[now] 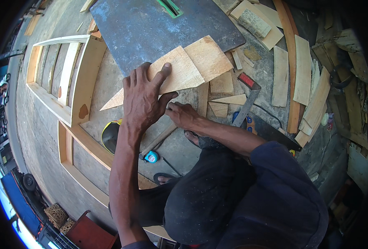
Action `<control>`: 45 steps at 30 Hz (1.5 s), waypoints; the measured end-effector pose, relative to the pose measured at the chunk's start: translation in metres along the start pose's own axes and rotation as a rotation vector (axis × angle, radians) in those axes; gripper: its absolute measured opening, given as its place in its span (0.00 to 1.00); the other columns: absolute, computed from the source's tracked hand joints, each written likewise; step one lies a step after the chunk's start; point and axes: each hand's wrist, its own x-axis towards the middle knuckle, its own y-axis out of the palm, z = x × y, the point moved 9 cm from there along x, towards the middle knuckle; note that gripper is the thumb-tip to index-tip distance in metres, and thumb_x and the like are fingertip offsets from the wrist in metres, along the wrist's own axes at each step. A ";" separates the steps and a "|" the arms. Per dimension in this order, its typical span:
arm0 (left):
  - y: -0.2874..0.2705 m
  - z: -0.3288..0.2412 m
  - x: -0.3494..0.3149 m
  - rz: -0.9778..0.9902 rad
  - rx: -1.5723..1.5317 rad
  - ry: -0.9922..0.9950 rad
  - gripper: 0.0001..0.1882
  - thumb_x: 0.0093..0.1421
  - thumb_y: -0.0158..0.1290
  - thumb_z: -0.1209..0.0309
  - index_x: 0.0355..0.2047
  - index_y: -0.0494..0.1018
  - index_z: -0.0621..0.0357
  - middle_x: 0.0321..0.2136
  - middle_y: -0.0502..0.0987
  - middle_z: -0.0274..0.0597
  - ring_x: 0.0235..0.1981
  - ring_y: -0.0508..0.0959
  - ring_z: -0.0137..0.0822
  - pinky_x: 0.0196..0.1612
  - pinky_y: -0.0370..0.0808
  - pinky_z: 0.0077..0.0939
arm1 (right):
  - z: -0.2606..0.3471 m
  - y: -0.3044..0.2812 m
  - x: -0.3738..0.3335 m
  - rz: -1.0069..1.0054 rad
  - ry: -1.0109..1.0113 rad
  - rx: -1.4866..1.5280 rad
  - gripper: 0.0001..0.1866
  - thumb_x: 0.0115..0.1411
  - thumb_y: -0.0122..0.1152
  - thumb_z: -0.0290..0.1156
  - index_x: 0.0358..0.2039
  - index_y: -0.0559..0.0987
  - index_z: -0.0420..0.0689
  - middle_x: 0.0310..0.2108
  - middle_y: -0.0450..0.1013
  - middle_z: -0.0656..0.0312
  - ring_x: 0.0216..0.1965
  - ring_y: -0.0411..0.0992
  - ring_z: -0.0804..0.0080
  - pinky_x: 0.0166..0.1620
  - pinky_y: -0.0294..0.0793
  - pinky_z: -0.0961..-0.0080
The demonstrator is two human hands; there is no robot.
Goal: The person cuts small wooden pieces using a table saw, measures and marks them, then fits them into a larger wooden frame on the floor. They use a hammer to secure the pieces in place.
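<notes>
My left hand (144, 93) grips a pale wooden board (179, 68), its fingers over the top and its thumb at the near edge. A second board (209, 58) lies against the first, reaching out to the right over the dark panel's edge. A pointed wood end (113, 101) sticks out left of the hand. Just below the boards, my right hand (184, 115) is closed with curled fingers; what it holds, if anything, is hidden. Below it a wooden handle (161, 137) slants down to the left, beside a blue tape measure (151, 157).
A dark blue-stained panel (159, 33) with a green-edged slot lies ahead. Wooden frames (81, 79) stand at left. At right are a try square with a red handle (248, 81), a handsaw (275, 135), wood offcuts (280, 76) and long boards (292, 83). My foot (192, 137) is close by.
</notes>
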 end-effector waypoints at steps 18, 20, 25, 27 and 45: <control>0.003 -0.004 -0.003 -0.058 0.064 0.082 0.43 0.56 0.72 0.56 0.70 0.65 0.40 0.62 0.67 0.61 0.61 0.69 0.58 0.61 0.66 0.54 | -0.053 -0.108 -0.222 -0.275 0.461 0.142 0.11 0.65 0.58 0.25 0.47 0.81 0.38 0.39 0.79 0.47 0.44 0.79 0.44 0.48 0.79 0.54; 0.005 -0.003 -0.002 -0.039 0.081 0.052 0.41 0.55 0.71 0.56 0.68 0.68 0.42 0.61 0.68 0.60 0.60 0.70 0.55 0.61 0.66 0.52 | -0.068 -0.131 -0.280 -0.378 0.609 0.111 0.12 0.65 0.58 0.24 0.47 0.81 0.37 0.40 0.79 0.46 0.45 0.79 0.44 0.48 0.79 0.54; 0.008 -0.003 0.000 -0.039 0.096 0.065 0.44 0.55 0.73 0.59 0.70 0.65 0.45 0.63 0.66 0.66 0.61 0.69 0.61 0.64 0.65 0.56 | -0.080 -0.106 -0.413 -0.346 0.923 -0.011 0.13 0.63 0.59 0.25 0.48 0.80 0.38 0.43 0.79 0.45 0.47 0.79 0.42 0.50 0.78 0.54; 0.009 -0.003 -0.001 -0.060 0.093 0.101 0.45 0.55 0.73 0.61 0.71 0.63 0.45 0.63 0.66 0.67 0.62 0.69 0.62 0.64 0.66 0.57 | -0.079 -0.082 -0.451 -0.329 0.983 -0.032 0.14 0.63 0.60 0.27 0.48 0.80 0.38 0.44 0.79 0.45 0.47 0.78 0.41 0.50 0.78 0.52; 0.001 -0.011 -0.003 -0.078 0.077 0.166 0.49 0.53 0.73 0.63 0.71 0.59 0.48 0.60 0.66 0.69 0.59 0.69 0.66 0.61 0.65 0.60 | -0.083 -0.018 -0.452 0.227 1.037 0.044 0.18 0.65 0.59 0.38 0.52 0.79 0.43 0.48 0.80 0.45 0.53 0.78 0.42 0.56 0.76 0.50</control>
